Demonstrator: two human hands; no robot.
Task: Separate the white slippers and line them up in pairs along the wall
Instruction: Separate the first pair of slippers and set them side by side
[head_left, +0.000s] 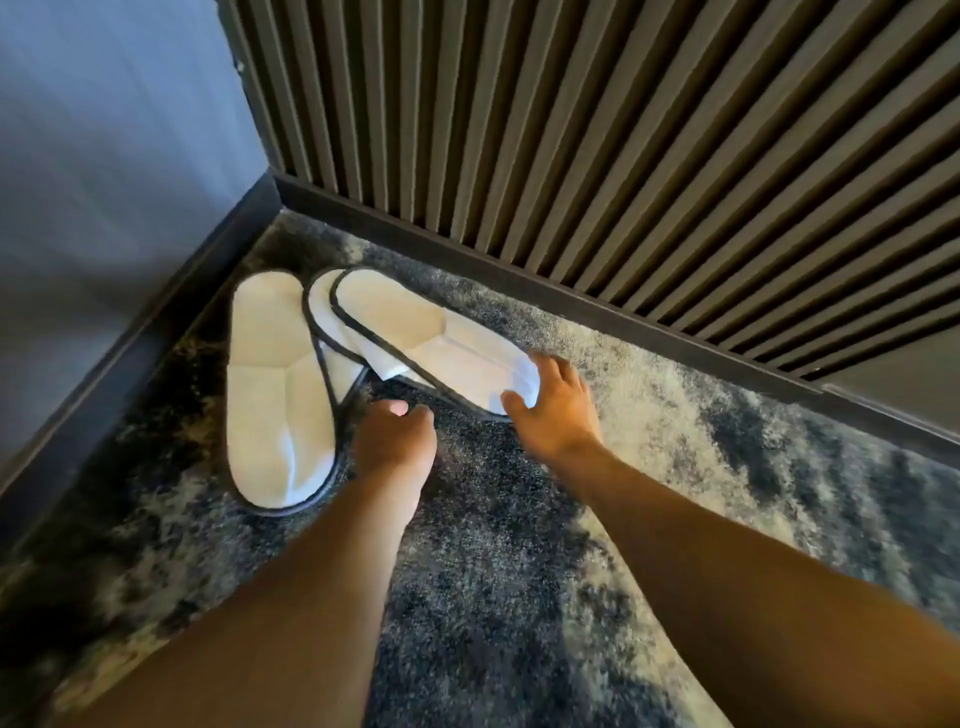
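Three white slippers with black trim lie on the carpet in the corner. One slipper (275, 395) lies alone at the left, along the blue wall. A second slipper (323, 306) is mostly hidden under a third, top slipper (431, 338) that angles to the right. My right hand (550, 410) is spread over the top slipper's near right end, fingers on it and thumb at its near edge. My left hand (395, 436) is curled between the slippers, fingertips close to the black trim. Whether it pinches the trim is unclear.
A ribbed dark brown wall panel (623, 156) with a dark skirting board (571, 306) runs along the back. A blue wall (104, 182) closes the left side. Mottled grey-and-black carpet (727, 441) stretches to the right along the skirting.
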